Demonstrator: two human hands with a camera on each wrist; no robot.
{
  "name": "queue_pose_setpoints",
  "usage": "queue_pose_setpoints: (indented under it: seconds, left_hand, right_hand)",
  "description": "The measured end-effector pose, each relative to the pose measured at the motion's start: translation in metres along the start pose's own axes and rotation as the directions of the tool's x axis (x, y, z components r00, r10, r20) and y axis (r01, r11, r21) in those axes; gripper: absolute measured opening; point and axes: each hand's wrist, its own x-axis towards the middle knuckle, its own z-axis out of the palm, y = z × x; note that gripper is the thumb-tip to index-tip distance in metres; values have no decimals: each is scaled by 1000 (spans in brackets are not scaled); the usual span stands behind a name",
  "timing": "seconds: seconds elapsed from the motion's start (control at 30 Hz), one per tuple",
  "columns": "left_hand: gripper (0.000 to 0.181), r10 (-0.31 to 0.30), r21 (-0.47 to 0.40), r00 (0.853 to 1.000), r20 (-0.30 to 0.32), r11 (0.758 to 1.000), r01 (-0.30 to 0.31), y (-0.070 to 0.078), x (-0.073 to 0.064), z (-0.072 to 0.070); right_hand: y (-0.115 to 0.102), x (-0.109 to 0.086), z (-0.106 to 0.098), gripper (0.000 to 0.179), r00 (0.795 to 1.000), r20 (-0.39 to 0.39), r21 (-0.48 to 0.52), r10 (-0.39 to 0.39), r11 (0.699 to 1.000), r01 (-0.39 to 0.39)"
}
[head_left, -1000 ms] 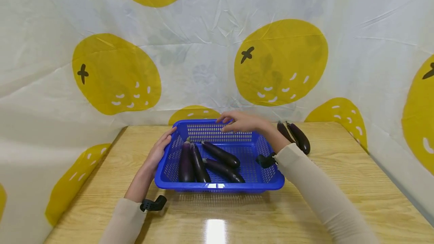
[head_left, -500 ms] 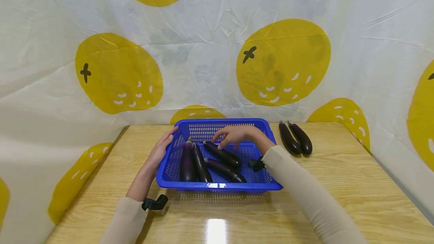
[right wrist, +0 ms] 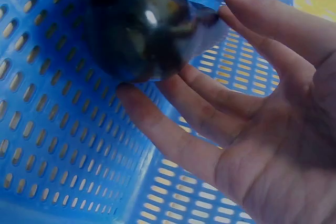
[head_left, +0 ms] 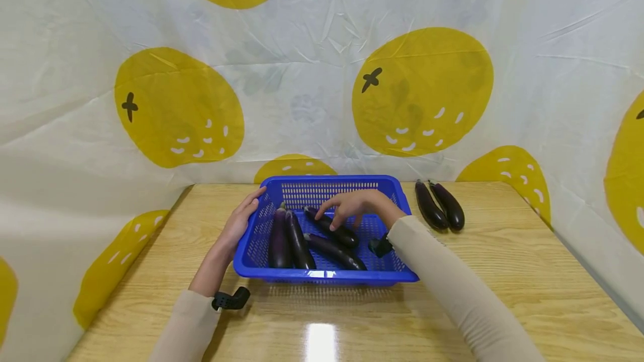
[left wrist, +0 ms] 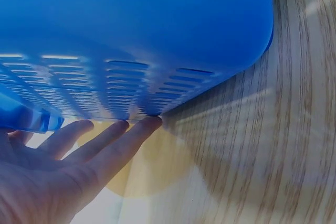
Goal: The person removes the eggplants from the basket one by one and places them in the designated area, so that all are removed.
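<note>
A blue perforated plastic basket (head_left: 326,274) stands on the wooden table with several dark purple eggplants in it. My left hand (head_left: 241,222) lies along the basket's left side, its straight fingers (left wrist: 123,148) touching the slotted wall. Inside the basket my right hand (head_left: 352,204) is over the back eggplant (head_left: 347,236), thumb and fingers spread about it. In the right wrist view the fingertips touch this eggplant (right wrist: 142,27), while the fingers stay loosely extended. Another eggplant (head_left: 334,251) lies just in front of it. At the left, two eggplants (head_left: 279,244) lie side by side.
Two more eggplants (head_left: 446,205) lie on the table (head_left: 503,272) right of the basket. A white curtain (head_left: 302,43) with yellow fruit prints hangs behind the table and along its sides.
My right hand has come down from over the basket's back rim to the back eggplant. That eggplant's stem end has shifted slightly right. The left hand stays at the basket's side.
</note>
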Motion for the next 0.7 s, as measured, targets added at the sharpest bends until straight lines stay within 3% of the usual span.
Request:
queue_pose_setpoints:
  seconds: [0.7]
  left_hand:
    - [45,10,-23,1000,-2,1000,-10,-2,1,0]
  right_hand:
    - [1,16,5,56,999,-31,-103,-12,995,9]
